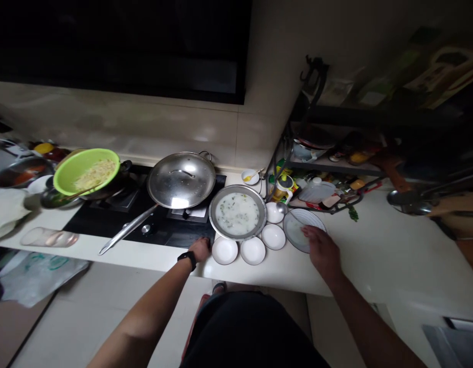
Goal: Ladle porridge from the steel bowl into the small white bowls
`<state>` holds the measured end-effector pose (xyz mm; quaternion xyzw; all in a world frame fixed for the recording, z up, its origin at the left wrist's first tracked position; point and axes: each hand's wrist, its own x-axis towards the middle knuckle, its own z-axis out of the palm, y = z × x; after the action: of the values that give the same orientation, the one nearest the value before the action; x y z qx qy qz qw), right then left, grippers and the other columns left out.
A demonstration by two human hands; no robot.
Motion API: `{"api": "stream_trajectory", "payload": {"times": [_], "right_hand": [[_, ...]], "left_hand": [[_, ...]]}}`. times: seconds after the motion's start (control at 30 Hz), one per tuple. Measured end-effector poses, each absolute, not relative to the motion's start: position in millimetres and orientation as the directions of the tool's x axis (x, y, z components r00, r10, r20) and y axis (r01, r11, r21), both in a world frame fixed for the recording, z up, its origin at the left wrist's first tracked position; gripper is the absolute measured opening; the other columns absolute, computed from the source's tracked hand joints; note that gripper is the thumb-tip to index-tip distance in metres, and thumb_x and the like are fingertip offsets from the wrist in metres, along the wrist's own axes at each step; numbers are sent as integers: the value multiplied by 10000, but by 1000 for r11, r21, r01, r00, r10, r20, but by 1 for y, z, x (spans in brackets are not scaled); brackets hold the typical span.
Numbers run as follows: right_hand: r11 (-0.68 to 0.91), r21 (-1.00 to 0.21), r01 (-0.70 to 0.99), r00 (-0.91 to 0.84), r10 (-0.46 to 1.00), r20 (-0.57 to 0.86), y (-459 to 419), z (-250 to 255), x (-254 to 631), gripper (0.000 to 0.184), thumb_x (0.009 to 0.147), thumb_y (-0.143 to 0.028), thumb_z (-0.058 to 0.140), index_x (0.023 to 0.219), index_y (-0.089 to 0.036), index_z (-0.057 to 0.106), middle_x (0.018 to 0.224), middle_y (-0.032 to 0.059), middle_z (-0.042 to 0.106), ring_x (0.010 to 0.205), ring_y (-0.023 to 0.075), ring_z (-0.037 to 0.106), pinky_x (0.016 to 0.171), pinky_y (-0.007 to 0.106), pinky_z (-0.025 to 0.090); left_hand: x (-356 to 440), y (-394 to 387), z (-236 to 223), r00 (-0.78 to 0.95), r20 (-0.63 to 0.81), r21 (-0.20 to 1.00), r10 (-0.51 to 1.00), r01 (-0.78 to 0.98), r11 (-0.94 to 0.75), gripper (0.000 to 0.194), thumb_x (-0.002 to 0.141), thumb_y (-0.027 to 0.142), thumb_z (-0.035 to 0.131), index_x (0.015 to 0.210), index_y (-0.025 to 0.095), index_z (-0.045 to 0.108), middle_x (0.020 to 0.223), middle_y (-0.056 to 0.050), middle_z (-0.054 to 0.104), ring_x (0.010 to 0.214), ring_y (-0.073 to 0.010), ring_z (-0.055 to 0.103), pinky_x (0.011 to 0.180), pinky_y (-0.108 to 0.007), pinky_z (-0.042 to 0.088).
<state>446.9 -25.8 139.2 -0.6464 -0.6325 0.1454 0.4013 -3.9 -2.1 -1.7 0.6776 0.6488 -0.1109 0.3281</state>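
The right hand [323, 250] is open over the table [378, 255] near its front edge, fingers spread, their tips [306, 231] resting on the rim of a white plate [295, 234] with a patterned border, with no clear pinch on it. A metal ladle [282, 207] lies with its bowl just beside a small white bowl [273, 212], and its handle appears to reach onto the plate. The left hand [200, 249], with a black watch [187, 258] on the wrist, sits loosely curled at the front edge of the black hob [159, 232]; whether it holds anything cannot be told. Between the hands stand three more white bowls [252, 251] along the table's front edge, just below a steel basin [237, 213] of pale soup flecked with green. A lidded wok [181, 180] sits on the hob.
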Motion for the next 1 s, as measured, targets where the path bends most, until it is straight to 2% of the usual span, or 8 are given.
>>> {"api": "stream_trajectory", "payload": {"times": [0.07,0.13,0.27,0.4,0.53,0.63,0.83,1.0], "right_hand": [[-45,-777,628,354,905,234,-34,137,474,434,981,-619,583,1060,-235,769,963,98,833,924,280,802,956,453,627],[-151,-816,558,451,880,146,-43,131,492,499,898,-686,640,1019,-219,768,862,92,825,856,283,806,894,439,641],[-266,-879,397,549,836,-5,-58,116,503,464,814,-645,718,949,-205,773,772,84,811,830,296,821,826,417,654],[-223,-974,50,677,724,-131,-63,103,506,429,733,-568,827,897,-186,725,729,56,795,708,256,816,740,374,678],[-133,-965,-224,727,637,-256,-60,98,515,403,642,-479,919,774,-190,671,648,28,757,630,253,802,660,367,700],[-119,-954,-275,719,633,-286,-58,100,520,380,635,-440,930,754,-195,666,657,41,758,629,271,806,643,368,708],[-88,-963,-256,711,658,-249,-51,117,516,407,649,-423,951,792,-161,674,678,55,756,636,258,804,676,368,715],[-57,-977,-204,681,709,-183,-35,143,501,472,628,-476,979,818,-147,699,725,46,760,656,259,808,701,404,719]], "left_hand": [[-4,-1,-3,139,-578,302,804,952,52,248,958,342,613,1030,152,754,1141,-190,783,1061,-301,755,909,-345,538],[-5,0,-6,145,-585,302,798,952,47,255,956,359,622,1029,154,754,1130,-188,787,1056,-300,756,902,-344,539],[-7,1,-13,147,-583,293,799,955,37,257,958,362,617,1045,162,755,1157,-181,787,1081,-292,753,916,-337,537],[-9,1,-16,140,-584,290,799,956,45,243,952,356,637,1050,164,749,1153,-177,789,1075,-284,755,905,-323,534],[-8,1,-16,135,-588,301,797,951,62,231,951,338,640,1052,161,749,1129,-179,793,1044,-287,762,889,-332,534],[-8,2,-15,132,-593,294,794,954,61,228,951,316,630,1061,157,750,1142,-182,792,1057,-290,762,892,-334,534],[-6,1,-11,133,-591,299,796,952,63,232,949,325,638,1061,156,752,1150,-178,792,1064,-288,759,882,-321,527],[-3,1,-4,128,-601,295,789,953,70,232,949,320,628,1053,156,755,1124,-180,796,1053,-289,764,881,-325,537]]}}
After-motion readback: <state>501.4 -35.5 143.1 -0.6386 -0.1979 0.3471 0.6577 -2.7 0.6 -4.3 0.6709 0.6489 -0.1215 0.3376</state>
